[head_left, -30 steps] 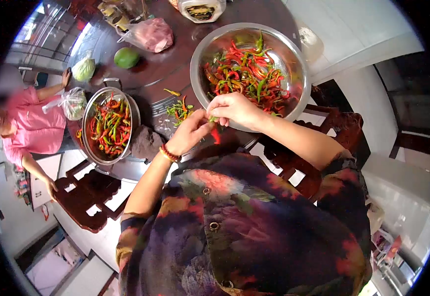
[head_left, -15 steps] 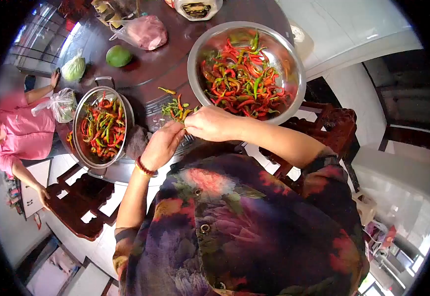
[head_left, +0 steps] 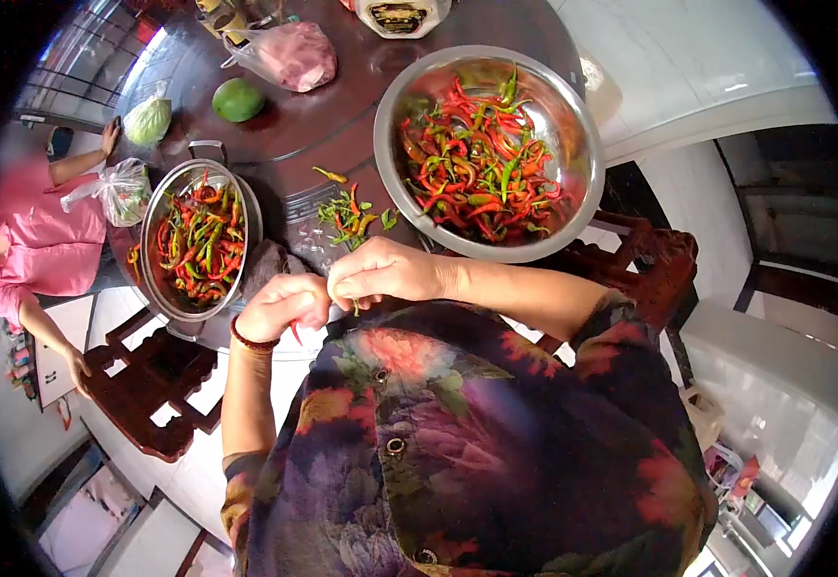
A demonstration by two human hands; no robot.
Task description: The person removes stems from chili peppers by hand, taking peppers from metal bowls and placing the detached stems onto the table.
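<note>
My left hand (head_left: 284, 306) is closed around a red chili pepper (head_left: 296, 334), whose tip pokes out below the fingers. Right against it, my right hand (head_left: 385, 271) pinches a small green stem (head_left: 356, 308); most of what lies between the fingers is hidden. Just beyond both hands, a small heap of chilies and green stems (head_left: 347, 216) lies on the dark round table (head_left: 304, 130). To the right is a wide steel basin (head_left: 587, 183) with many red and green chilies. On the left stands a two-handled steel pan (head_left: 251, 216), also holding chilies.
Behind are a green mango (head_left: 237, 100), a bag of pink meat (head_left: 302, 60), bagged greens (head_left: 148, 121), another plastic bag (head_left: 126, 195) and a white container (head_left: 400, 17). At left, a person in pink (head_left: 49, 236) touches a wooden stool (head_left: 150, 385). Another stool (head_left: 645, 255) stands right.
Both hands have drawn back from the heap toward my body and stay together. A red chili tip now shows under my left hand. The heap is more fully visible.
</note>
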